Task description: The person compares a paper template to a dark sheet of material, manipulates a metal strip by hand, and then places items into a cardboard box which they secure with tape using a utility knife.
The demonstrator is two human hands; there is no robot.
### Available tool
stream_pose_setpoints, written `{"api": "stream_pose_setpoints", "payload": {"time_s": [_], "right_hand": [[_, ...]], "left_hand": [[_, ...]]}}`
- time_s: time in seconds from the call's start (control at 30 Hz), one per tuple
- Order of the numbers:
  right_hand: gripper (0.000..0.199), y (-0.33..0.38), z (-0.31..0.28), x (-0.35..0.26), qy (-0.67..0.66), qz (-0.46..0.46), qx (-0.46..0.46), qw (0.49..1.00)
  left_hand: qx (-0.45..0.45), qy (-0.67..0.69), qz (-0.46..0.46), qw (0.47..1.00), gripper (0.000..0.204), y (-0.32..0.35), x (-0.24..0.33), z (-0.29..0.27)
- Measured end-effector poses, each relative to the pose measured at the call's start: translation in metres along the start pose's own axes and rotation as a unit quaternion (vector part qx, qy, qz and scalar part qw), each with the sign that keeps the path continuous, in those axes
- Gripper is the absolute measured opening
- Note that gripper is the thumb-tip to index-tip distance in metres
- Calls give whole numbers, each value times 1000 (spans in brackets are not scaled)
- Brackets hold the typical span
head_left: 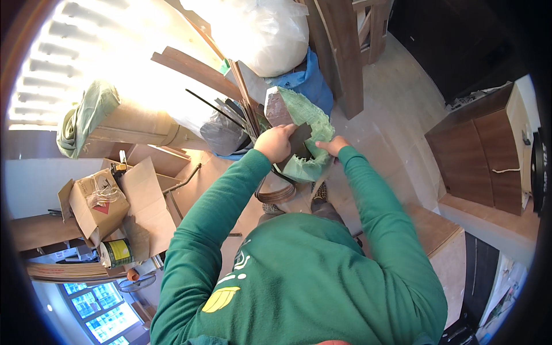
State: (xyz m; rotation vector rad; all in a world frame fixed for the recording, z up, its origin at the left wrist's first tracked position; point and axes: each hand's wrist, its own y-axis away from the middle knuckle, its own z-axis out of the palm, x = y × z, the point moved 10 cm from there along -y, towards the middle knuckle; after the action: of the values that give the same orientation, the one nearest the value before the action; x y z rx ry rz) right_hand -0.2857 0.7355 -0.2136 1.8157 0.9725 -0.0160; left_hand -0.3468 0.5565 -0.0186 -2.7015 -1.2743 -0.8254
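A green woven sack (294, 103) stands in front of me with its mouth toward me and its torn rim frayed. My right hand (333, 145) is closed on the right side of that rim. At the opening, my left hand (275, 144) is closed on a flat dark brown board piece (299, 141), which reaches into the sack; its fingertips are partly hidden. Beside my left hand, a bundle of thin brown strips (246, 92) stands upright. Another brown piece (278, 109) shows at the sack's far left edge.
Behind the sack are a blue bag (319, 77) and a stuffed white plastic bag (276, 34). Tall brown boards (345, 63) lean beyond. At left are an opened cardboard box (102, 201) and a wrapped roll (144, 123). A brown cabinet (477, 155) stands at right.
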Motion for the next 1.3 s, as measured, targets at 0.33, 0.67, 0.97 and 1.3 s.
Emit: {"api": "stream_pose_setpoints", "payload": {"time_s": [0.33,0.67,0.97,1.3], "right_hand": [[27,66,-21,18,116,-107,142,977],[27,85,-8,27,67,-123,157,978],[28,77,-14,23,64,-120,131,982],[42,89,-29,7,69,-100,100,988]], "left_hand": [[-270,-180,-79,943,28,-79,-16,98],[-278,-221,8,935,31,-114,-51,188],[-309,-53,52,948,36,-22,-19,159],[-222,-115,82,965,30,37,-1,141]]}}
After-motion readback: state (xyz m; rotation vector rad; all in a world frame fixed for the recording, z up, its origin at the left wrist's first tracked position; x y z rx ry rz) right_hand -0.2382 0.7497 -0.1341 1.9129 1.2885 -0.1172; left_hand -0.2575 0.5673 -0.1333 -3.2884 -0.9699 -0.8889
